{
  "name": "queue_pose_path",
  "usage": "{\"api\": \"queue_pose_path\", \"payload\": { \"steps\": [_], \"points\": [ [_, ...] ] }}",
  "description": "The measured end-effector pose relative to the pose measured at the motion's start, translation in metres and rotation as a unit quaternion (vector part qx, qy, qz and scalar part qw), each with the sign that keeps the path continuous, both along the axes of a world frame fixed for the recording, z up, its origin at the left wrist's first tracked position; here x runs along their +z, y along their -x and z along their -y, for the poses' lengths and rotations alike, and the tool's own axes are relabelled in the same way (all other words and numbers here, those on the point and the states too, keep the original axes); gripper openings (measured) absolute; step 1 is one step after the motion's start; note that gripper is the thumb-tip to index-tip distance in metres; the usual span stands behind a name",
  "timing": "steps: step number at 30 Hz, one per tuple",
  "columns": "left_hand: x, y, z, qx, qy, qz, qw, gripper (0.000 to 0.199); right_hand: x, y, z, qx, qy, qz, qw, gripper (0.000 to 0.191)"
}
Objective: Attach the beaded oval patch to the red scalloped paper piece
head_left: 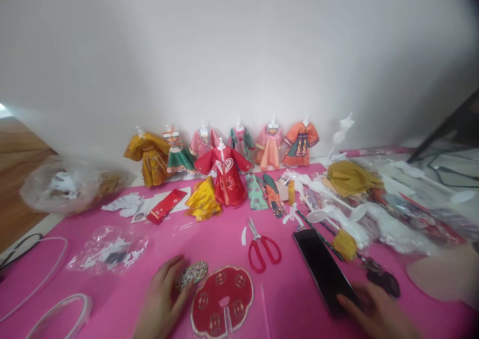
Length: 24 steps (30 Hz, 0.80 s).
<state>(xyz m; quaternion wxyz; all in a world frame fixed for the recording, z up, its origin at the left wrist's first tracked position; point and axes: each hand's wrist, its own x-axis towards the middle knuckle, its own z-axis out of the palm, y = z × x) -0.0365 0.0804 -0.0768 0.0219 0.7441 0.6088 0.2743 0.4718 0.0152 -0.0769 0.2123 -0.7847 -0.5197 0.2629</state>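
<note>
My left hand (162,294) lies on the pink mat, fingers and thumb closed round one end of a small oval, multicoloured speckled object (193,273). Just right of that hand is a flat red scalloped doll collar (209,291) with gold trim and a slit at its near side. My right hand (377,311) grips the near end of a black smartphone (322,264), its thumb over the lower corner and its other fingers partly hidden. Between the hands lie red-handled scissors (264,249), blades partly open and pointing away, and a thin pink stick (265,309).
Dressed doll forms stand along the wall, a red gown (226,176) foremost. Yellow cloth (205,199) and a red envelope (166,205) lie before them. Plastic bags (110,249) are at left; white doll stands, mustard fabric (352,176) and packets crowd the right.
</note>
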Motion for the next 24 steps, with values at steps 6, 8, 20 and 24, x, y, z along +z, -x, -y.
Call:
{"api": "queue_pose_path", "payload": {
  "steps": [6,8,20,24],
  "points": [
    [0.0,-0.004,-0.002,0.003,0.007,0.06,0.998,0.043,-0.018,-0.005,-0.001,-0.034,-0.033,0.019,0.999,0.055],
    [0.001,-0.005,-0.004,0.007,0.008,0.075,0.997,0.045,-0.021,-0.005,-0.004,-0.025,-0.065,0.014,0.997,0.053],
    [0.009,-0.009,-0.006,-0.005,-0.012,0.102,0.995,0.043,0.009,0.019,0.007,-0.09,-0.203,0.039,0.974,0.051],
    [0.012,-0.01,-0.005,-0.013,-0.03,0.106,0.994,0.041,0.03,0.069,-0.001,-0.017,-0.264,0.084,0.961,0.033]
  ]
}}
